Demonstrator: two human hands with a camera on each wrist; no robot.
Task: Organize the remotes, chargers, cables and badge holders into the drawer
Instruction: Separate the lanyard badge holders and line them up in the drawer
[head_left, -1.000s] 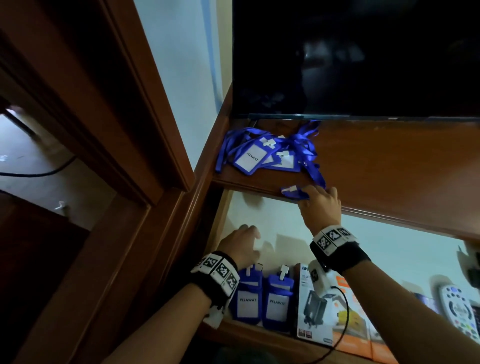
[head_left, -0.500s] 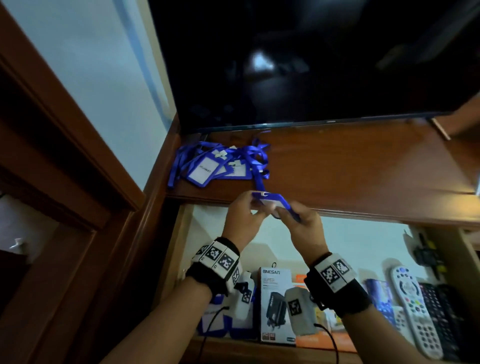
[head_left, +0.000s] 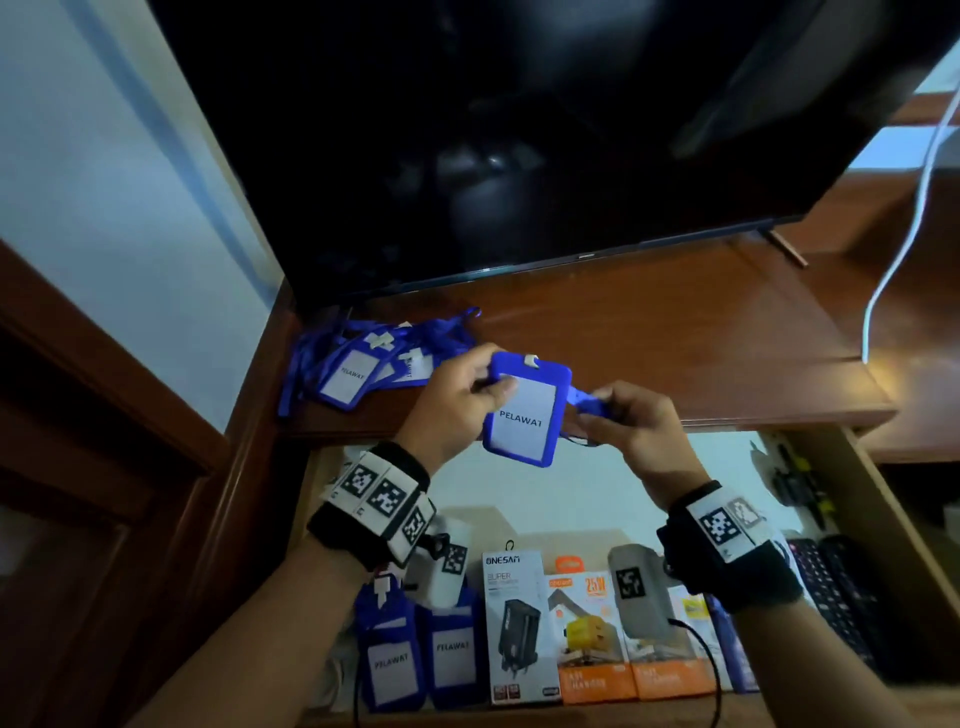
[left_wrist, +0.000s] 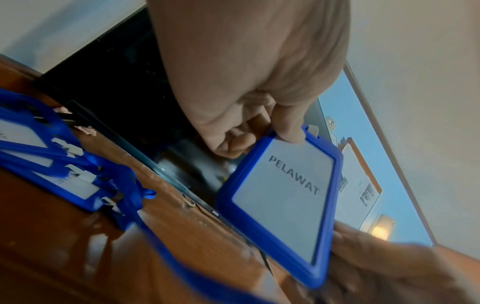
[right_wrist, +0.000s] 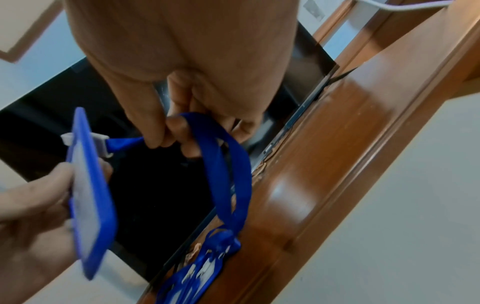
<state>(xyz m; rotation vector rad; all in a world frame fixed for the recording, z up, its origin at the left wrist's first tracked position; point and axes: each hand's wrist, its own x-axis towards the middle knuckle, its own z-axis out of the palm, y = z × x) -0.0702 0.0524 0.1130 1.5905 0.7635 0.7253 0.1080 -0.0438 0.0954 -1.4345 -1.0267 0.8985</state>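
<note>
A blue badge holder (head_left: 524, 410) with a white card reading PELAWAT hangs over the front edge of the wooden shelf (head_left: 675, 322), above the open drawer (head_left: 893, 525). My left hand (head_left: 493, 384) grips its upper left edge, thumb on the card, as the left wrist view shows (left_wrist: 262, 139). My right hand (head_left: 608, 405) pinches the holder's blue lanyard (right_wrist: 223, 164) just beside its clip. More blue badge holders (head_left: 363, 369) lie in a tangled pile on the shelf's left end. Two badge holders (head_left: 415, 660) stand in the drawer's front left.
Charger boxes (head_left: 519, 623) stand in a row in the drawer's front, with dark remotes (head_left: 836, 587) to their right. A black TV (head_left: 519, 130) stands at the back of the shelf. A white cable (head_left: 914, 234) hangs at the right.
My left hand rose from the drawer to join the right at the shelf edge. The badge holder came off the shelf, now faces me, and my right hand holds its lanyard.
</note>
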